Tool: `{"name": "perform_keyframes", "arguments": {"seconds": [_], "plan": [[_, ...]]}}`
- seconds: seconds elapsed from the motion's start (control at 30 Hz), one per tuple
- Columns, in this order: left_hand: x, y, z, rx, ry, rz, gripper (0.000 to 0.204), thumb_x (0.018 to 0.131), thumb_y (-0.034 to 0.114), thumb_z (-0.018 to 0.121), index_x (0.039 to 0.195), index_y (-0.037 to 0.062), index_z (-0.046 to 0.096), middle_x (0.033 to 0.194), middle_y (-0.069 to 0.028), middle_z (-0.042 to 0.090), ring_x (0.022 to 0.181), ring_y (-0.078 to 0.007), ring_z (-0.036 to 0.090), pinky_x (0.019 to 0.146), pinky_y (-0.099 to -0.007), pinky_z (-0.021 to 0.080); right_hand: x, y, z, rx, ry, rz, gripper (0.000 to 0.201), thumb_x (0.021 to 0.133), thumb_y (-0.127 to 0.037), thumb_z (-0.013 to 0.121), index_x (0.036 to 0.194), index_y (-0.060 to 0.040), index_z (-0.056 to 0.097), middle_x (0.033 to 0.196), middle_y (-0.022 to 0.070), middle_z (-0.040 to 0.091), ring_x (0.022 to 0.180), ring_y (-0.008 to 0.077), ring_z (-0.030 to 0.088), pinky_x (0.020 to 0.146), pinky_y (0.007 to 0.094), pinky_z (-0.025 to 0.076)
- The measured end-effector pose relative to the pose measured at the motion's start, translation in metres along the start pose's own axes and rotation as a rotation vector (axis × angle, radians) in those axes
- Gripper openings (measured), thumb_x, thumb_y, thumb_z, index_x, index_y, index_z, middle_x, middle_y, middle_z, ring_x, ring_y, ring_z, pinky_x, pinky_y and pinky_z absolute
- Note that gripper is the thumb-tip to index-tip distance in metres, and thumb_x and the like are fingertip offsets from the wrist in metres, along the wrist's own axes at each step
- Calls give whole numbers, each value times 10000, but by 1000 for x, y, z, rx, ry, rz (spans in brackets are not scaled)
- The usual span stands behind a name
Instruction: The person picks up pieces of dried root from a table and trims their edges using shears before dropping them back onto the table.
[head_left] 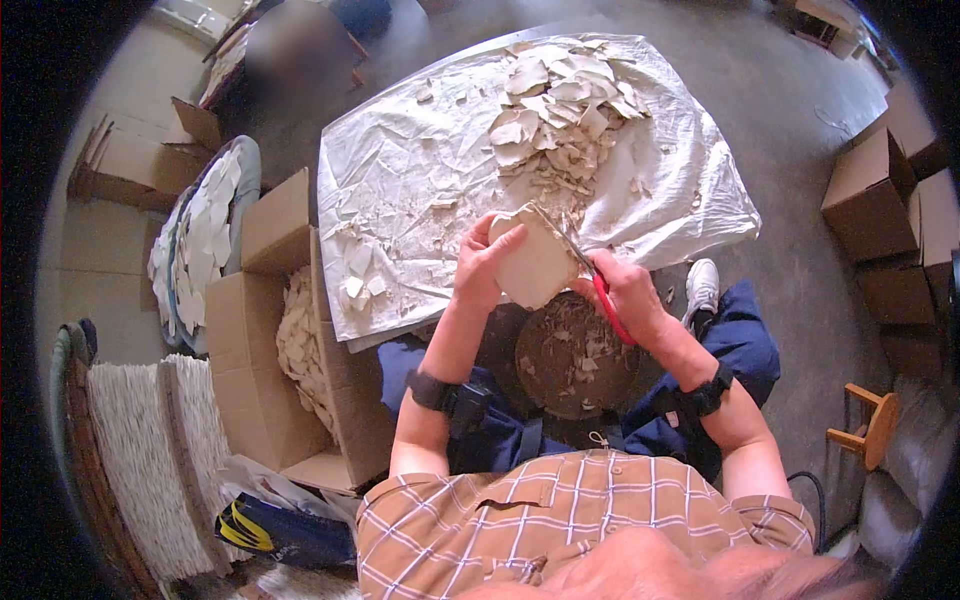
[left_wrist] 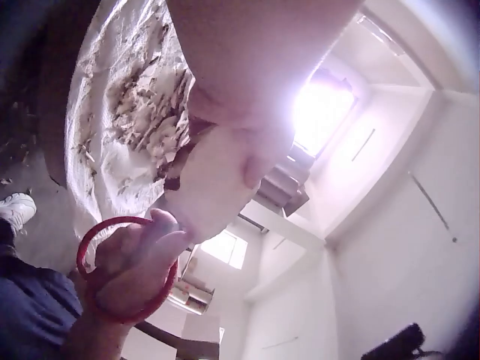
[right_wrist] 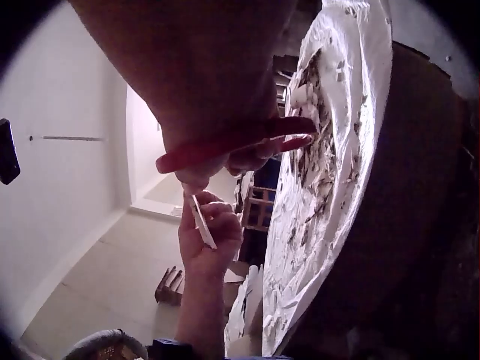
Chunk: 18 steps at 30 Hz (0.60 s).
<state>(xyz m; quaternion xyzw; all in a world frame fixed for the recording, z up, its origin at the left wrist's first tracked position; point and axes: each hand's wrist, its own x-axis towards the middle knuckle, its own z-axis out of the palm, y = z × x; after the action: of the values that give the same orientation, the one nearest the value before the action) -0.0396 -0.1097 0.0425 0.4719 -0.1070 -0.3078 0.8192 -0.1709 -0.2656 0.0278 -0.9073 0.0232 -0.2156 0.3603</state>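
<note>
My left hand (head_left: 482, 262) grips a flat, cream-coloured piece (head_left: 537, 265) with a rough, brownish upper edge, the thumb lying across its face. Scissors with red handles (head_left: 611, 312) are in my right hand (head_left: 632, 292), and their blades lie along the piece's right edge. In the left wrist view, the red loops (left_wrist: 88, 241) go around the right hand's fingers. The right wrist view shows the piece (right_wrist: 203, 223) nearly edge-on in the left hand (right_wrist: 214, 244). Below both hands, between the knees, is a round brown container (head_left: 622, 388) with trimmings in it.
A white cloth (head_left: 400, 170) covers the table ahead, bearing a heap of pale flat pieces (head_left: 560, 110) and scattered bits. At left stands an open cardboard box (head_left: 245, 340) holding similar pieces. More boxes (head_left: 870, 200) and a small wooden stool (head_left: 872, 430) stand at right.
</note>
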Motion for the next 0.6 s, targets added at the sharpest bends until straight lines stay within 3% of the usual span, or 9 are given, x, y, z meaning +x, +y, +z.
{"name": "perform_keyframes", "arguments": {"seconds": [0.07,0.17,0.3,0.5,0.6], "plan": [[1,1,1,-24,12,12,140,776,84,653,898,58,590,811,-36,634,685,-107,601,616,-246,492,-2,0,1,143,-99,157,384,785,-367,622,918,-26,504,665,194,565,654,387,578,552,432,453],[6,2,-8,-72,37,71,127,784,87,645,895,61,589,812,-31,633,693,-110,601,622,-243,490,3,-2,-8,101,-53,178,399,789,-372,612,955,-25,506,713,190,569,681,394,576,571,433,453],[8,13,-17,-100,109,151,120,791,83,636,904,73,598,832,-24,636,724,-116,605,649,-250,494,4,-7,-16,79,-77,132,429,772,-387,619,983,-30,508,821,183,568,739,374,579,599,418,464],[8,10,-16,-142,167,183,106,800,80,627,905,80,608,846,-27,638,742,-118,607,658,-253,497,3,-12,-12,-51,-3,-24,447,756,-399,627,996,-42,506,800,158,576,717,353,585,589,412,472],[8,7,-12,-143,172,172,103,800,80,628,902,83,608,855,-28,637,745,-117,605,667,-253,495,3,-14,-13,-89,-23,6,442,756,-392,630,995,-42,504,785,153,574,702,352,585,573,411,471]]}}
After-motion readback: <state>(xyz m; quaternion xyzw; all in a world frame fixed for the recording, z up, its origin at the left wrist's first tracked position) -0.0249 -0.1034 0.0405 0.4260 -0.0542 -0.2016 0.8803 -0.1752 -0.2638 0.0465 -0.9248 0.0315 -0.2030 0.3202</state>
